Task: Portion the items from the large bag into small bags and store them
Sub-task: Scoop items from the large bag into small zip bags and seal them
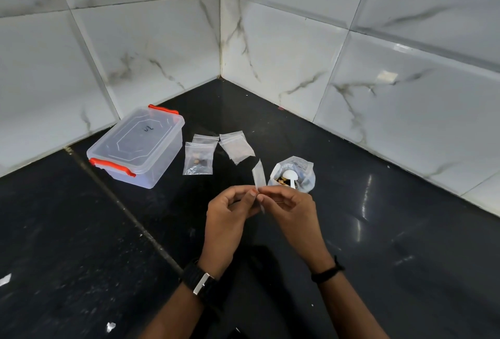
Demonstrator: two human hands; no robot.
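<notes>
My left hand (230, 211) and my right hand (290, 208) together pinch a small clear zip bag (259, 177), held edge-on above the black counter. Just behind it sits the large open bag (305, 173) with brown pieces and a white plastic spoon (290, 176) inside. Two small filled bags (198, 158) lie overlapping to the left, with brown pieces in the front one. A few empty small bags (238, 149) lie stacked beside them. A clear plastic box (136, 146) with orange latches stands shut at the left.
The black stone counter (392, 244) meets white marbled wall tiles (284, 62) in a corner behind the bags. A seam runs diagonally across the counter at the left. White scraps (110, 326) lie near the front left edge.
</notes>
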